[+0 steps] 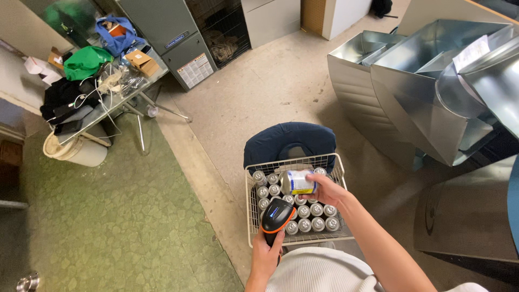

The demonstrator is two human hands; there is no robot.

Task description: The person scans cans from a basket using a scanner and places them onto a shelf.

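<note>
Scanning looks underway: right hand (328, 190) grips a can (297, 182) sideways over the wire basket (250, 216), left hand (266, 257) clasps the barcode scanner (277, 214), whose head likely needs aiming at the label.

The right hand (326, 190) holds a can (297, 182) sideways above a white wire basket (250, 216) packed with upright cans (309, 211). The left hand (266, 254) grips a black scanner (277, 215) with an orange band, its head just under the held can. A blue cushion (289, 141) lies beyond the basket. Sheet-metal ducts (427, 92) stand to the right; a cluttered desk (102, 103) stands far left.
</note>
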